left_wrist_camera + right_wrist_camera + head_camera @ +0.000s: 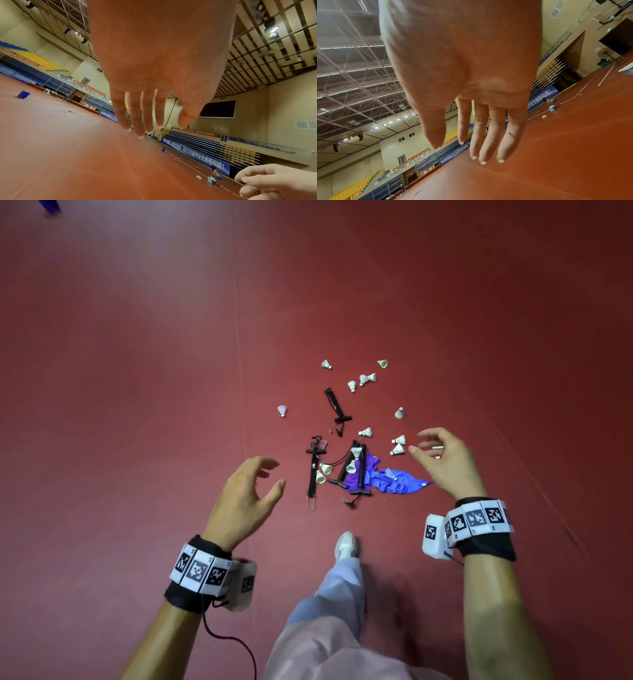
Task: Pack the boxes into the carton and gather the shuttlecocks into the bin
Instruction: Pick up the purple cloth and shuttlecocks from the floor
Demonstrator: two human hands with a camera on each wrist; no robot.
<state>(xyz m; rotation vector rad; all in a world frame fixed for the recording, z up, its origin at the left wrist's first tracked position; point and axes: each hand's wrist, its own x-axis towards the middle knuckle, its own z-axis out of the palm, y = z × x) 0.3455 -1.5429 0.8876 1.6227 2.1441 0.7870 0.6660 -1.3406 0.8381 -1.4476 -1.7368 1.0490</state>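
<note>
The shuttlecocks (365,433) lie scattered on the red floor (137,371) around a purple cloth (394,479), most of them beyond it, some touching the black straps (337,407) beside it. The left hand (246,501) hovers left of the cloth, fingers loosely spread, holding nothing. The right hand (445,460) hovers right of the cloth, fingers relaxed and slightly curled, also empty. A white shoe (346,546) stands nearer than the cloth.
</note>
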